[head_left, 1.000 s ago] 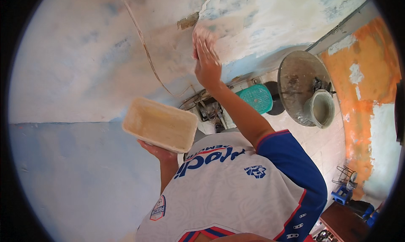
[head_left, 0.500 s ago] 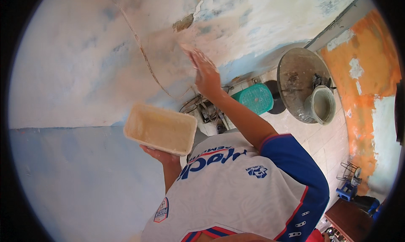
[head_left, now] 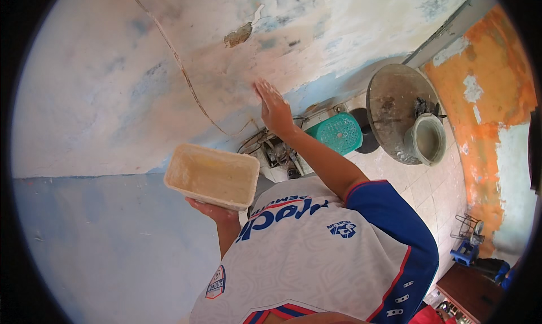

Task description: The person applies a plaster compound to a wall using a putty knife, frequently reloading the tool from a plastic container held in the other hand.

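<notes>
My left hand (head_left: 217, 211) holds a cream rectangular plastic tub (head_left: 212, 198) from beneath, its fingers partly hidden behind it. The tub is tilted so its opening faces me, and a thin pale residue coats its inside. My right hand (head_left: 275, 109) is raised near the patchy white and blue wall (head_left: 186, 30), fingers stretched out and smeared with white paste. Nothing shows in it. Whether the fingertips touch the wall I cannot tell. Above that hand is a chipped brown patch (head_left: 238, 36), and a long crack-like line (head_left: 179, 61) runs down the wall to its left.
A teal plastic stool (head_left: 339, 134) stands along the wall's foot. Beside it, a round dirty tabletop (head_left: 392, 106) carries a grey bucket (head_left: 427, 140) and a dark crumpled thing. Cables and a dark device (head_left: 276, 153) lie near the wall. An orange peeling wall (head_left: 480, 92) rises at right.
My right hand has come slightly down the wall, with its fingers lower than before. The tub stays in my left hand, and the whole view has shifted a little.
</notes>
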Motion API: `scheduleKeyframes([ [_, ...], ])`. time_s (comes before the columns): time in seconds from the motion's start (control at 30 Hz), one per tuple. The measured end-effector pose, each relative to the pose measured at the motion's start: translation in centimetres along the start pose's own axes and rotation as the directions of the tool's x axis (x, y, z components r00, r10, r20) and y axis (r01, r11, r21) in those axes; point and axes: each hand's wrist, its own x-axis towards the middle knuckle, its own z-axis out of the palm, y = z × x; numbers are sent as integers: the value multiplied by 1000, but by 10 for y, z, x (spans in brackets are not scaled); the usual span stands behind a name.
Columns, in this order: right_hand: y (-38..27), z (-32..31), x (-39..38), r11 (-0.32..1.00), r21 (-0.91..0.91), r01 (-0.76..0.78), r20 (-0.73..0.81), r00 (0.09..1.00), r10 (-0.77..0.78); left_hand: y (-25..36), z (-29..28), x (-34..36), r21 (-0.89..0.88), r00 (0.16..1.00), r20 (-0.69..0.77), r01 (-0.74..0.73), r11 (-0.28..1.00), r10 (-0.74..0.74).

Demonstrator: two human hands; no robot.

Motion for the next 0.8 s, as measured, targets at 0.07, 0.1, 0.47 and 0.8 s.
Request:
scheduleKeyframes([
  [0.07, 6, -23, -13, 1000, -18, -5, 76, 997, 6, 2, 3, 0, 8, 999, -30, -22, 1000, 22],
  [0.1, 9, -36, -1, 986, 69, -155, -9, 988, 156, 2, -1, -2, -6, 999, -39, -24, 1000, 23],
  [0.47, 13, 30, 4, 991, 77, -113, -82, 989, 119, 0, 0, -9, 46, 997, -64, -29, 999, 32],
  [0.8, 45, -10, 23, 966, -13, -256, -126, 959, 253, -2, 2, -22, 73, 995, -90, -42, 996, 48],
])
